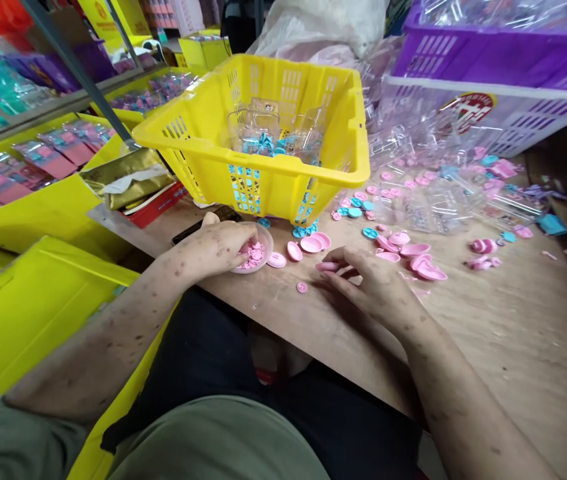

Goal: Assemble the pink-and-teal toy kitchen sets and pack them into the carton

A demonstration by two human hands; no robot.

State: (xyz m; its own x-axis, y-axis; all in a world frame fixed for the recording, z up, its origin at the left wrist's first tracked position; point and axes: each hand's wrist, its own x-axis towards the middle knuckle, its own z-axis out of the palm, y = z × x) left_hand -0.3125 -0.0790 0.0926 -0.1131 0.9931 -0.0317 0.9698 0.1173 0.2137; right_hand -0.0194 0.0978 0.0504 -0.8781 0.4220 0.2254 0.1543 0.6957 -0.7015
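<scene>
My left hand [226, 247] rests on the wooden table [508, 333], fingers curled into a small pink dish of tiny pink toy pieces [254, 254]. My right hand [363, 283] lies just right of it, fingers pinched on a small pink plate [326, 266]. A tiny pink disc [302, 287] sits between the hands. More pink toy plates [308, 243] and lids [416, 257] lie scattered ahead. A yellow plastic basket [268, 173] stands behind them, holding clear blister packs with blue pieces [263, 140].
Clear plastic packs with pink and blue toy parts [443, 187] are piled at the right rear. A white and purple crate [493, 73] stands behind them. Yellow boxes of packaged toys [38, 173] fill the left side. A gold packet [123, 177] lies beside the basket.
</scene>
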